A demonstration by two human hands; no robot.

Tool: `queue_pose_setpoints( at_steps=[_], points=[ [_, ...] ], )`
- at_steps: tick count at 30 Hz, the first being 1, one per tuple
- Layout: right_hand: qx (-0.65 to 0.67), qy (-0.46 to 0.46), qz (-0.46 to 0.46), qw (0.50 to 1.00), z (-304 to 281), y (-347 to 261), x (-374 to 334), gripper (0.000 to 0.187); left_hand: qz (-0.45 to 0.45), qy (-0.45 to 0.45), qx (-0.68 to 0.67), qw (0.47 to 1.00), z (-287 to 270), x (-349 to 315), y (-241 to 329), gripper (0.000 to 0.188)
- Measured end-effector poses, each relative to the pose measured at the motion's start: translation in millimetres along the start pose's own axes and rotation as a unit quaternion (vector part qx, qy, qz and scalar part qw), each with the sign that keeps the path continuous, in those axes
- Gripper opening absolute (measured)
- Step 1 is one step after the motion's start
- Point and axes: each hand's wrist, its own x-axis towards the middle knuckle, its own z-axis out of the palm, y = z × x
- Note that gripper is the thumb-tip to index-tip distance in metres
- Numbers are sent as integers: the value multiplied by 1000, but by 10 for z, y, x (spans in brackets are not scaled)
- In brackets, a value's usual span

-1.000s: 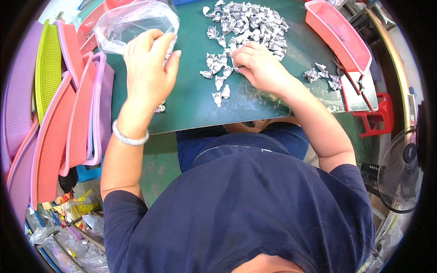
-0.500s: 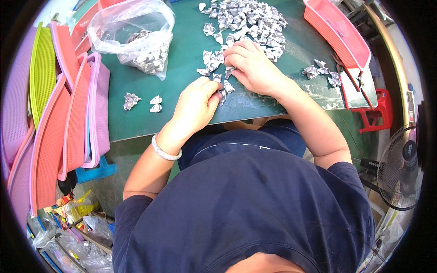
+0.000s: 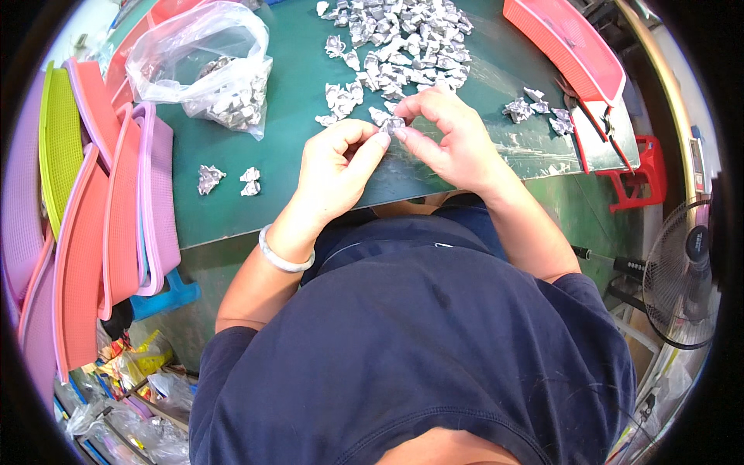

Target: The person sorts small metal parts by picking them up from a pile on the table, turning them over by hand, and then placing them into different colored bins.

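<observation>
Between my two hands, just above the near part of the table, is a small grey metal casting (image 3: 394,125). My left hand (image 3: 333,167), with a pale bangle (image 3: 283,256) at its wrist, is closed with thumb and forefinger at the part's left side. My right hand (image 3: 459,143) pinches the same part from the right with thumb and forefinger. Fingertips hide some of it. Beyond the hands a large heap of similar metal castings (image 3: 411,43) spreads over the green table (image 3: 294,155).
At the back left stands an open clear plastic bag (image 3: 232,101) of castings. Stacked plastic baskets (image 3: 77,294) line the left edge. A pink basket (image 3: 573,54), pliers (image 3: 593,116) and a few castings (image 3: 518,110) lie right. A fan (image 3: 682,271) stands beside the table.
My hands have drawn together and lifted a casting between their fingertips. The right hand has come back from the heap's edge. The whole view has shifted slightly.
</observation>
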Motion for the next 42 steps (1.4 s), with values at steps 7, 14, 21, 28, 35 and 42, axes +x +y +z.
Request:
queue_pose_setpoints(
  at_steps=[7,14,21,28,35,42],
  points=[
    [30,9,13,999,-39,-39,-95,24,-128,-22,-185,974,-4,33,66,16],
    [13,26,-15,999,-59,-108,-73,24,-148,-38,-214,965,-38,38,74,18],
    [77,12,26,997,-26,-134,-95,22,-178,-47,-242,953,-88,42,67,20],
    [107,15,55,993,-28,-168,-111,16,-249,-65,-330,908,-80,38,112,18],
    [126,17,59,990,-58,-182,-138,16,-253,-75,-344,901,-57,24,112,19],
    [143,11,112,983,-89,-170,-207,19,-274,-82,-336,898,-4,20,147,23]
  ],
)
